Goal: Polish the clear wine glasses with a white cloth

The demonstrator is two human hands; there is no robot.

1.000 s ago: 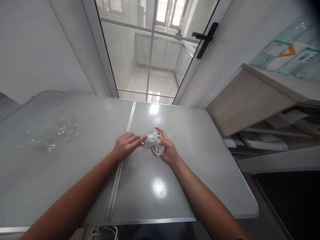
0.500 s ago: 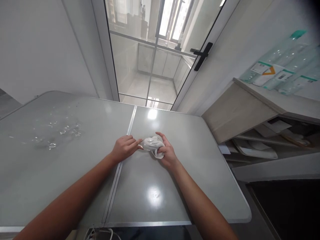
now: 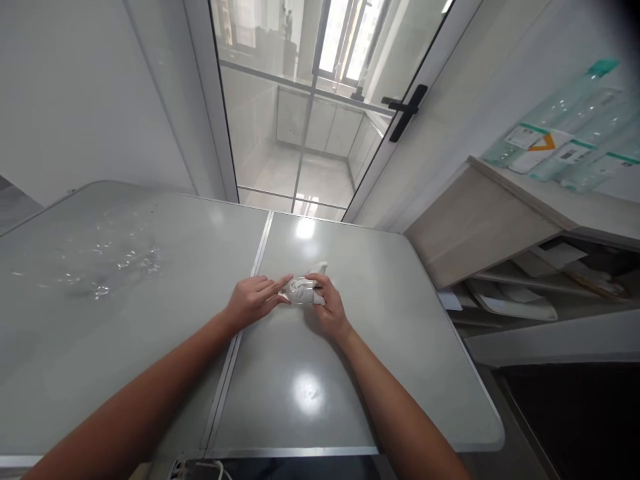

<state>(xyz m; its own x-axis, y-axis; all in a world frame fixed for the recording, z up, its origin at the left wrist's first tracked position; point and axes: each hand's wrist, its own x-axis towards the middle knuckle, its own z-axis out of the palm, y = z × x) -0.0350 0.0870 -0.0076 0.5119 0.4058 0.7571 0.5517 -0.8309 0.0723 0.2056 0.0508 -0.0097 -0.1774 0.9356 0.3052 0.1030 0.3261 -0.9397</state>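
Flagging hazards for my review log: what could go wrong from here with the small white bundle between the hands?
1. The small white crumpled bundle looks soft; the right hand wraps it while the left hand only touches its end with fingertips, so it may spring loose.
2. It lies beside the metal seam of the grey folding table, where a loose edge might snag.

- No word, brand name or number is legible anywhere.
- Clear bottles (image 3: 567, 110) lying on the cabinet top (image 3: 505, 207) at right carry white labels (image 3: 525, 137) with green bands. One bears an orange chevron mark; the print is too small and blurred to read.
- The white bundle (image 3: 301, 289) between the left hand (image 3: 253, 300) and the right hand (image 3: 327, 308) shows faint grey marks, unreadable.
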